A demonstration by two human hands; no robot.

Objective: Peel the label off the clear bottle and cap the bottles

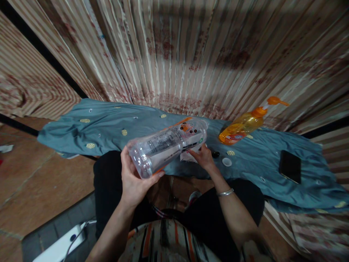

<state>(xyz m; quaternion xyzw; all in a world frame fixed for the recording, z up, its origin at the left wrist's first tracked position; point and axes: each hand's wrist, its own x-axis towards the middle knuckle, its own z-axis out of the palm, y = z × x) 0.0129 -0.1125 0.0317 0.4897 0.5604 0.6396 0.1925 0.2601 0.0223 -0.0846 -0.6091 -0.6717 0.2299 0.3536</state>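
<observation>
The left hand (pixel 136 182) has its grip around one end of a large clear plastic bottle (pixel 169 147), tilted in the air above the cloth-covered surface (pixel 144 125); the right hand (pixel 203 156) has its fingers against the label side near the other end. No liquid shows through the clear wall — labels hide part of the inside. To the right, a pump bottle (pixel 241 127) with an orange top leans at an angle, amber liquid in its lower part. Between the right hand and a phone (pixel 290 166) lies a small white round piece (pixel 227 162).
</observation>
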